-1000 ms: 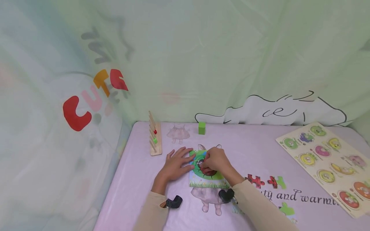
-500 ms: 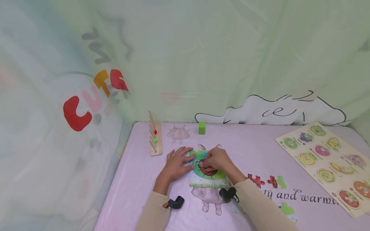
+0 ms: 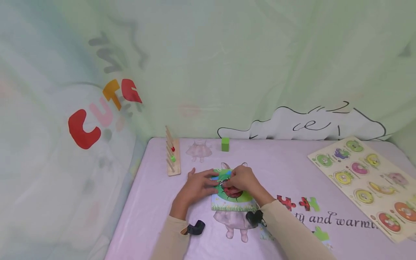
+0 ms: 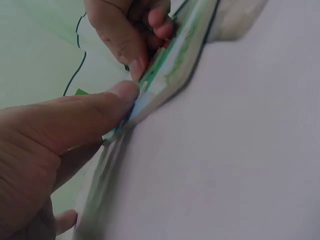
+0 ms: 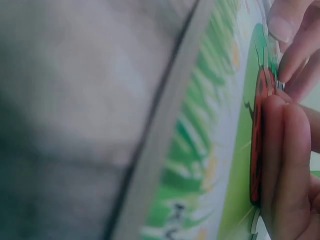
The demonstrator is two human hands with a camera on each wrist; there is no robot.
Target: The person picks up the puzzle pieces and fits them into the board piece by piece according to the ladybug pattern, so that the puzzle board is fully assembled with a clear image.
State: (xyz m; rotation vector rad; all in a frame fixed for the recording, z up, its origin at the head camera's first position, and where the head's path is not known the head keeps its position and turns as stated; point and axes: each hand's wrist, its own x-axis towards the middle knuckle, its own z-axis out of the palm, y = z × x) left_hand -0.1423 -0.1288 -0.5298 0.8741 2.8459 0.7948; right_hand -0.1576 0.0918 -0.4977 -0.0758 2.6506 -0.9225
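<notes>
A square ladybug jigsaw board (image 3: 227, 207) lies on the table in front of the person. The left hand (image 3: 194, 186) lies over its left side, fingers reaching onto the picture, fairly straight. In the left wrist view the left thumb (image 4: 112, 102) touches the board's edge. The right hand (image 3: 244, 179) bends over the ladybug's body and pinches a puzzle piece, mostly hidden under its fingers. Seen from the right wrist, curled fingers (image 5: 287, 150) press close along the red ladybug (image 5: 257, 135), and a piece edge stands slightly raised near the left fingertips.
Loose red-black (image 3: 286, 203), red-green (image 3: 308, 204) and green (image 3: 321, 234) puzzle pieces lie right of the board. A wooden fruit board (image 3: 347, 190) is at far right, a green block (image 3: 225, 144) at the back, a wooden peg stand (image 3: 174, 170) at back left.
The left hand's fingers have drawn in and shifted onto the picture, closer to the right fingertips. The right hand stays nearly in place over the ladybug.
</notes>
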